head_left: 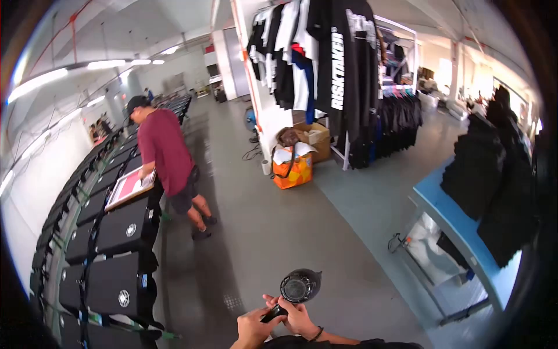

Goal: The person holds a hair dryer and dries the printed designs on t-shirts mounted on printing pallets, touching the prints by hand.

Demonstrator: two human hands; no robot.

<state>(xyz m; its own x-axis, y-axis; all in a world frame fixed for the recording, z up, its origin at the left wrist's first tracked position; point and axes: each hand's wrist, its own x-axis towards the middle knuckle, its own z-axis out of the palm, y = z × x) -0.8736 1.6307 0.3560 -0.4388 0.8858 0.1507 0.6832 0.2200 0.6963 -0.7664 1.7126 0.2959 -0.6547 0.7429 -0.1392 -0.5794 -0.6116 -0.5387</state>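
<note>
A black hair dryer (307,281) is in front of me at the bottom middle, its round ribbed grille turned up toward the camera. My left hand (254,327) is wrapped around the lower end of its handle. Higher up, near where the handle meets the body, the fingers of my right hand (296,317) close on it, the thumb resting close to the grille. A dark bracelet is on my right wrist. Some of the handle is hidden by my fingers.
On the left, long rows of boards carry black garments (125,227) with white round prints. A person (168,151) in a maroon shirt leans over a printing frame (125,189). Ahead are hanging shirts (343,70) and an orange bag (293,171). A blue table (433,189) holds black cloth at right.
</note>
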